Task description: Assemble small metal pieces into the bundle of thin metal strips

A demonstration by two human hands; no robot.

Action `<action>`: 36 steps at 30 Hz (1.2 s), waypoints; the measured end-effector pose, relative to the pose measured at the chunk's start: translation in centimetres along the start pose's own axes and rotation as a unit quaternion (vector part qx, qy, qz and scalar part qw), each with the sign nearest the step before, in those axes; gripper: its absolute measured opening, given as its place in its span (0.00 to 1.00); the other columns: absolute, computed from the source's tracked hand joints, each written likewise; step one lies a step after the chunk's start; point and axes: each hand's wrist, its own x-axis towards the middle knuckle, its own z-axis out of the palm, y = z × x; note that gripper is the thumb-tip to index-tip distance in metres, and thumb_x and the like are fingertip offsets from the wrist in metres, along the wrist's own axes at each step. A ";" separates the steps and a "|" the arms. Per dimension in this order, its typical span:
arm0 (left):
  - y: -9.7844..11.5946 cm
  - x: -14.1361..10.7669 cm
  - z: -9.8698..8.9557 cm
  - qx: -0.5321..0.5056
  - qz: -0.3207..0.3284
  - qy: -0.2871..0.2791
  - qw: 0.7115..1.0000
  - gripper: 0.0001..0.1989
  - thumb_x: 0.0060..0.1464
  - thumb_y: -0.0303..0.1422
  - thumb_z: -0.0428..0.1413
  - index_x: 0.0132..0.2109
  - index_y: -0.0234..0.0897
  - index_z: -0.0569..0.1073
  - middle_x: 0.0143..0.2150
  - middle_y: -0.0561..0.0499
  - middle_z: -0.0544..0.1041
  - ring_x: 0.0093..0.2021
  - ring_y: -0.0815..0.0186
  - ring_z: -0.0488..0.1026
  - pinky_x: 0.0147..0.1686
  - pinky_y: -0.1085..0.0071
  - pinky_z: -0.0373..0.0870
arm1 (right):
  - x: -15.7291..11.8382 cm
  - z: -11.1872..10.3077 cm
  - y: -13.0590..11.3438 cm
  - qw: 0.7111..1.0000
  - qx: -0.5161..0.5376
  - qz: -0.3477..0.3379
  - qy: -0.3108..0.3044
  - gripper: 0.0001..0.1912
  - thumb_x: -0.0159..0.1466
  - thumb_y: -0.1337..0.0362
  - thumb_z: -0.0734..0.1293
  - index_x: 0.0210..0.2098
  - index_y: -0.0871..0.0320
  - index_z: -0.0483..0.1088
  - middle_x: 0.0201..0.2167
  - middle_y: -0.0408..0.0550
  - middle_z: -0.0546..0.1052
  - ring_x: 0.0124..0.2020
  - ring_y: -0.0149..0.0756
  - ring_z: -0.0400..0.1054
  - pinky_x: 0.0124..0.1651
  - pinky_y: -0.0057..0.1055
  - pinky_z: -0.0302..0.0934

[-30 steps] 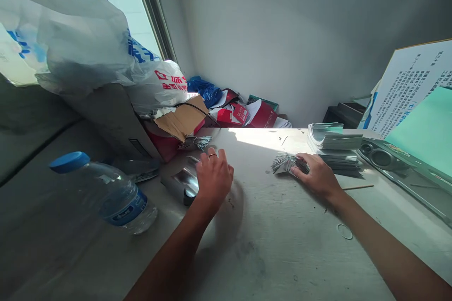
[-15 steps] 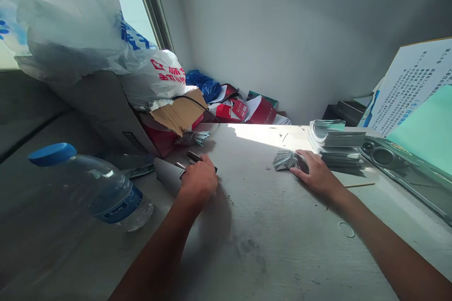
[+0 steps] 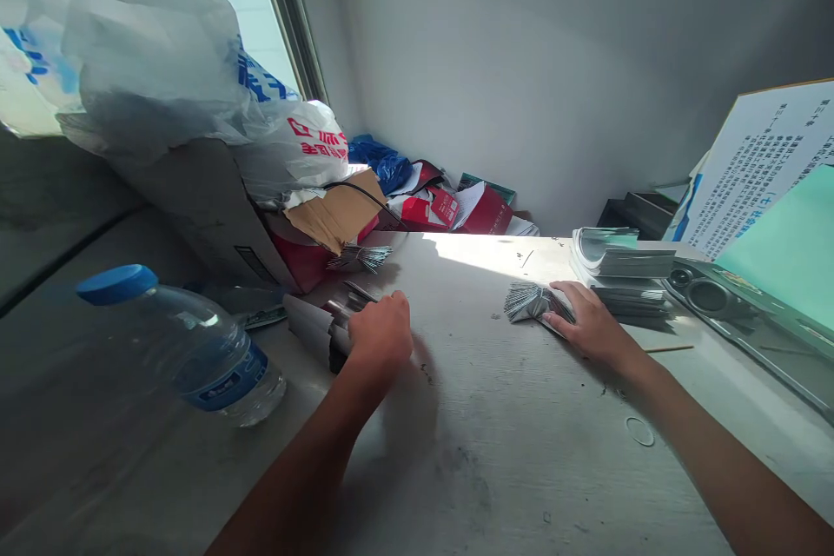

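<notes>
My left hand (image 3: 381,332) is closed, with its fingertips curled out of sight against the table. Just left of it lie a grey curled sheet (image 3: 308,328) and some shiny dark pieces (image 3: 339,313) whose kind I cannot make out; whether the fingers grip any of them is hidden. My right hand (image 3: 590,321) holds a bundle of thin paper strips (image 3: 523,301), cinched at its middle and fanned out on its left end. The thumb lies along its near side. A similar fanned bundle (image 3: 365,257) rests beyond my left hand.
A blue-capped water bottle (image 3: 228,373) leans at the left. Plastic bags (image 3: 162,61) sit on a box behind it. Folded paper stacks (image 3: 632,262), a thin stick (image 3: 670,348), a white rubber band (image 3: 639,431) and a clear plastic case (image 3: 762,330) are at the right.
My left hand has shifted slightly right, exposing more of the shiny pieces beside it. My right hand stays at the paper bundle. The whole view has shifted a little.
</notes>
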 end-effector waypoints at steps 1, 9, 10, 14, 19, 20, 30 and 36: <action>0.4 -0.3 0.1 0.004 0.009 -0.003 1.000 0.14 0.57 0.31 0.55 0.51 0.36 0.72 0.47 0.34 0.79 0.52 0.46 0.77 0.46 0.57 0.73 | 0.0 -0.1 -0.2 1.000 -0.003 -0.005 0.000 0.29 0.65 0.49 0.62 0.61 0.56 0.64 0.60 0.59 0.69 0.62 0.58 0.62 0.61 0.56 0.59; 4.3 -3.3 1.2 -0.004 0.157 -0.036 0.987 0.07 0.62 0.35 0.53 0.43 0.39 0.75 0.41 0.43 0.80 0.43 0.53 0.79 0.39 0.63 0.73 | -0.4 -0.8 -2.4 1.000 -0.009 -0.022 0.006 0.28 0.67 0.49 0.62 0.62 0.55 0.63 0.62 0.58 0.68 0.63 0.57 0.60 0.64 0.55 0.57; 4.5 -3.6 1.2 -0.009 0.168 -0.019 0.986 0.09 0.65 0.37 0.51 0.43 0.40 0.74 0.41 0.43 0.79 0.44 0.52 0.78 0.39 0.62 0.73 | -0.4 -0.9 -2.5 1.000 -0.008 -0.027 0.009 0.28 0.67 0.50 0.62 0.62 0.55 0.63 0.62 0.58 0.68 0.63 0.57 0.60 0.64 0.55 0.57; 4.2 -4.1 1.4 0.036 0.107 0.041 0.993 0.12 0.63 0.37 0.53 0.49 0.36 0.72 0.53 0.36 0.75 0.51 0.44 0.73 0.43 0.55 0.72 | -0.5 -1.3 -3.0 0.998 -0.006 -0.048 0.034 0.26 0.68 0.51 0.61 0.61 0.55 0.63 0.61 0.57 0.68 0.63 0.56 0.60 0.63 0.55 0.58; 4.6 -4.1 2.5 -0.003 0.162 -0.033 0.986 0.13 0.62 0.31 0.53 0.53 0.33 0.71 0.50 0.36 0.76 0.48 0.48 0.76 0.43 0.57 0.74 | -0.6 -1.6 -3.1 0.995 -0.013 -0.072 0.074 0.24 0.69 0.53 0.61 0.60 0.56 0.64 0.59 0.58 0.69 0.63 0.55 0.61 0.64 0.55 0.57; 4.9 -4.2 2.6 -0.012 0.203 -0.033 0.979 0.13 0.61 0.31 0.54 0.52 0.33 0.71 0.50 0.36 0.76 0.49 0.48 0.75 0.43 0.57 0.75 | -0.6 -1.6 -3.2 0.994 -0.016 -0.075 0.077 0.24 0.69 0.53 0.61 0.60 0.56 0.64 0.59 0.58 0.69 0.63 0.55 0.61 0.65 0.55 0.57; 5.4 -4.7 2.1 -0.069 0.476 0.002 0.877 0.10 0.62 0.31 0.57 0.50 0.36 0.74 0.63 0.41 0.70 0.63 0.50 0.67 0.60 0.52 0.69 | -0.7 -1.9 -4.9 0.988 -0.003 -0.127 0.088 0.21 0.68 0.59 0.62 0.60 0.56 0.65 0.58 0.59 0.71 0.62 0.56 0.63 0.63 0.56 0.59; 5.3 -4.1 2.2 -0.039 0.413 -0.024 0.909 0.15 0.62 0.28 0.57 0.55 0.32 0.73 0.68 0.36 0.64 0.63 0.46 0.67 0.59 0.50 0.70 | -1.2 -2.0 -6.8 0.969 0.005 -0.207 0.131 0.18 0.70 0.64 0.61 0.58 0.59 0.64 0.52 0.60 0.74 0.56 0.49 0.67 0.60 0.48 0.64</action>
